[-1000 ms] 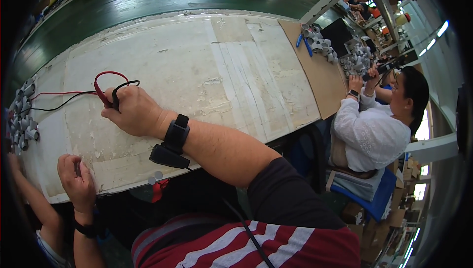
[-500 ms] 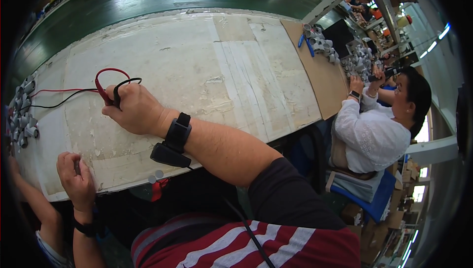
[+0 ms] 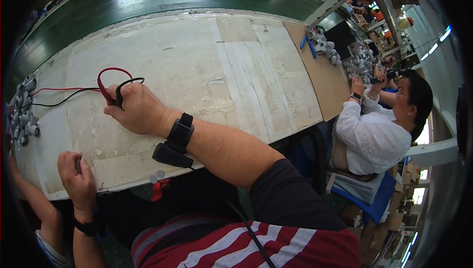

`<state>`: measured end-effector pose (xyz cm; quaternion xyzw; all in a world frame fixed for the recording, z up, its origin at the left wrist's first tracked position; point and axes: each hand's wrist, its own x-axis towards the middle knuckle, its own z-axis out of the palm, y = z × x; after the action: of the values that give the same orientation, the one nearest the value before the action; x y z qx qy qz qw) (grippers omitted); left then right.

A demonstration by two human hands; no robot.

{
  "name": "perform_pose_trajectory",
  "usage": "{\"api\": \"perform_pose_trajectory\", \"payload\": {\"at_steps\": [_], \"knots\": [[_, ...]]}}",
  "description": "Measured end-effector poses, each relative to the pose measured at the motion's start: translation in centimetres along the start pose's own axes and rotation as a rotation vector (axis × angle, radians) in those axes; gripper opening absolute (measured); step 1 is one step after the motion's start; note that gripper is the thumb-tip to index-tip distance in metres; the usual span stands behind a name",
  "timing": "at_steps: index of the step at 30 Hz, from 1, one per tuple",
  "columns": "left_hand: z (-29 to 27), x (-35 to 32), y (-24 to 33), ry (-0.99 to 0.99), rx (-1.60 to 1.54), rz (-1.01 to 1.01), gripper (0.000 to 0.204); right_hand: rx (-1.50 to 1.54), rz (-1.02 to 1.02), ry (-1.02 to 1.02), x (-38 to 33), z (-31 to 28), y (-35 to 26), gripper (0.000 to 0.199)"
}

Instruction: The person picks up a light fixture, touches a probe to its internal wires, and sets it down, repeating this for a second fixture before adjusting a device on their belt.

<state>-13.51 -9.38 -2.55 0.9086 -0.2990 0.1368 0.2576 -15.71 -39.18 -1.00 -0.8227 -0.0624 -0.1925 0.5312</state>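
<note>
Probe tips hidden inside the right hand (image 3: pixel 140 110); only the red lead (image 3: pixel 106 78) and black lead (image 3: pixel 130 81) loops show at its 11 o'clock, wires trailing toward 9 o'clock to the grey parts (image 3: pixel 22 115), cut off at the edge. Right fingers clenched around both leads. Left hand (image 3: pixel 74 174) loosely curled on the table (image 3: pixel 197 71) rim; any contents unclear.
</note>
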Motion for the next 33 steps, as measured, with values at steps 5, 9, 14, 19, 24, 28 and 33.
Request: {"api": "perform_pose_trajectory", "payload": {"at_steps": [5, 9, 14, 19, 24, 28, 33], "knots": [[-0.2, 0.1, 0.3, 0.011, 0.018, 0.014, 0.015, 0.002, 0.015, -0.010, 0.0, 0.0, -0.1, 0.020], [-0.2, 0.4, 0.8, 0.013, 0.020, 0.011, 0.016, -0.003, 0.030, -0.023, 0.0, -0.2, -0.3, 0.020], [-0.3, 0.4, 0.9, 0.007, 0.031, 0.026, 0.015, -0.005, 0.017, -0.021, -0.1, -0.3, -0.5, 0.019], [-0.3, 0.3, 0.9, 0.007, 0.025, 0.014, 0.015, 0.090, -0.021, 0.050, -0.2, -0.3, -0.7, 0.018], [-0.1, 0.3, 0.8, -0.001, 0.000, -0.011, 0.014, -0.027, -0.018, -0.001, -0.2, -0.4, -0.4, 0.018], [-0.2, 0.4, 0.8, 0.014, 0.017, 0.005, 0.013, 0.017, -0.045, 0.017, -0.3, -0.4, -0.7, 0.018], [-0.9, 0.1, 0.8, 0.024, 0.063, 0.032, 0.012, 0.051, -0.024, -0.015, 0.0, 0.6, -0.1, 0.016]]}}
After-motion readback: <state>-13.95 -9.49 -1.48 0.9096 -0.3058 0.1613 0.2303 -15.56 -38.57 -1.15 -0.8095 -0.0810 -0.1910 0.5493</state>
